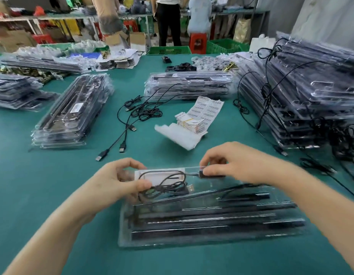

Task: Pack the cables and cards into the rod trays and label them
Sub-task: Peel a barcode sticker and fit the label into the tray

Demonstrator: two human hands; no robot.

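A clear plastic rod tray [211, 238] with several black rods lies on the green table in front of me. At its far left end a white card [152, 174] sits in a compartment, with a coiled black USB cable [168, 187] on top. My left hand [116, 181] pinches the coil at its left side. My right hand [231, 165] pinches the cable's small black plug end at the tray's far rim. A bundle of cards [189, 121] and a sheet of barcode labels [209, 110] lie beyond.
Loose black cables [140, 114] sprawl mid-table. Stacks of packed trays stand at the left [73, 114], centre back [189, 86] and right [303, 96]. White foam [178, 134] lies by the cards. People stand at benches behind, near green crates [169, 50].
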